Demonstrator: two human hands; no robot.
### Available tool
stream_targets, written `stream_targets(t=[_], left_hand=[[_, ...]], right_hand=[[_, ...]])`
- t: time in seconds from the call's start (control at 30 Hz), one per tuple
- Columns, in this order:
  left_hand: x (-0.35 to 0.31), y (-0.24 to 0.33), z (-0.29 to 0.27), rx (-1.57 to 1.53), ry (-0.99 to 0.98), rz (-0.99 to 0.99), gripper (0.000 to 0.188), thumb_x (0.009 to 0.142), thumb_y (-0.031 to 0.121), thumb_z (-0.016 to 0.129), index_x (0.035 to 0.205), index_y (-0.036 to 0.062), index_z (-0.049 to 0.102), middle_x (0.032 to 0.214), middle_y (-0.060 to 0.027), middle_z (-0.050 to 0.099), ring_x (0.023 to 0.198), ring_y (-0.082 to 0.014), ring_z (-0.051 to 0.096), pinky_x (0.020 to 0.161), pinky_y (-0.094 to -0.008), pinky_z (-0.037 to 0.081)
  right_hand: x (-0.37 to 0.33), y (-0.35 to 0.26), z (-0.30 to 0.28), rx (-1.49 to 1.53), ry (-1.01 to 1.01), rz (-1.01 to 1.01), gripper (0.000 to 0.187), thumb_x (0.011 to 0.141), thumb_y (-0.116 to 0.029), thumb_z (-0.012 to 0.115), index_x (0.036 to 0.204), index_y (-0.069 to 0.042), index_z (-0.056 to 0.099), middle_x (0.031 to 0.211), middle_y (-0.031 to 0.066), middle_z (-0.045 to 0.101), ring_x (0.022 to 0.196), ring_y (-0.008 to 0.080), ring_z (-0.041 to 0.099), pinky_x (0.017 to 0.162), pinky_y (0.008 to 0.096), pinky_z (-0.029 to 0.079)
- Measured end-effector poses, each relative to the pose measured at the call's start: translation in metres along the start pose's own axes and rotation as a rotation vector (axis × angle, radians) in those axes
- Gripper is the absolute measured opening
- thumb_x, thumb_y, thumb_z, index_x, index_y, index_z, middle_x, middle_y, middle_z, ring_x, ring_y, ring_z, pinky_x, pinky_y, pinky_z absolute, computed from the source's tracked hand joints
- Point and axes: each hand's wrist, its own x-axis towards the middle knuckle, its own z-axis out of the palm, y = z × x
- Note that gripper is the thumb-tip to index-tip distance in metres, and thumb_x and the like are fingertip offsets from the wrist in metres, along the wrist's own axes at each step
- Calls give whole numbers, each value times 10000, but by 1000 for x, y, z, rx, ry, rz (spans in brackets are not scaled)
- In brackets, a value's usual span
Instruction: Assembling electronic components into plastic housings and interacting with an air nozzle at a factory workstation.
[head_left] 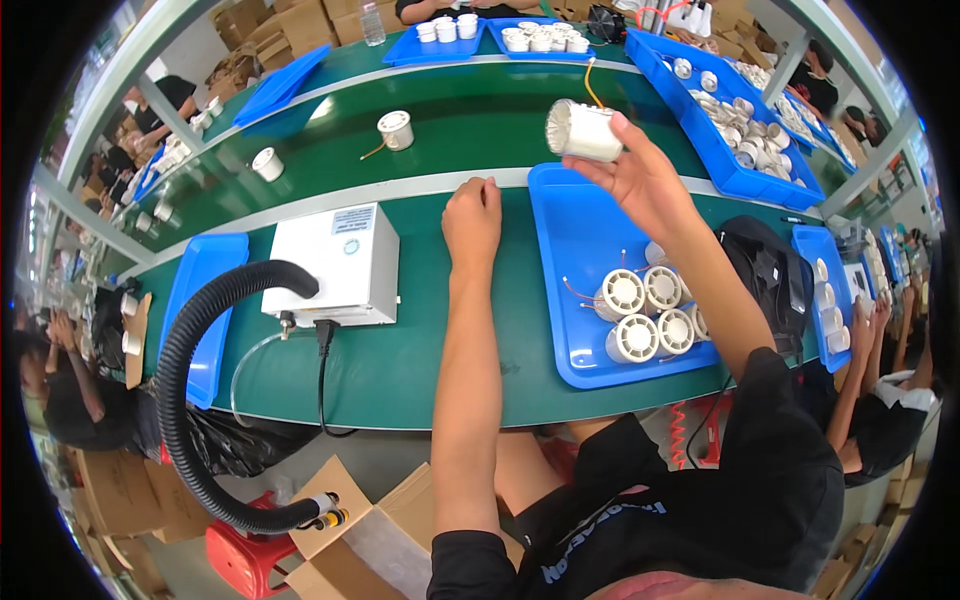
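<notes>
One white cylinder in the right hand, fingers round it, near a blue tray; over the tabletop, left hand, fingers curled.

Box with hose left on table, tray of housings right, conveyor behind both

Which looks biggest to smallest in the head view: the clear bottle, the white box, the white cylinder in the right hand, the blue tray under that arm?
1. Blue tray
2. White box
3. White cylinder in the right hand
4. Clear bottle; it stands farther back, so its real size against the cylinder is unsure.
</notes>
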Motion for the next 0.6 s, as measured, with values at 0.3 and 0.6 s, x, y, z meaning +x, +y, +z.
stream_targets(t=[0.3, 0.6], left_hand=[[-6, -7, -1, -34, -40, -33, 271, 946, 216, 569, 839, -24, 634, 702, -191, 607, 611, -348, 563, 591, -430, 444], [-2, 5, 0, 3, -96, -64, 273, 958, 216, 563, 847, -21, 638, 703, -150, 617, 606, -282, 562, 595, -400, 443]], right_hand=[[2, -3, -19, 149, 56, 51, 476, 965, -392, 572, 1253, -16, 539, 1134, 150, 642, 979, 217, 650, 866, 347, 536], [2, -10, -27, 126, 83, 31, 496, 941, -451, 589, 1191, -24, 566, 1029, 123, 658, 847, 186, 658, 778, 308, 542]])
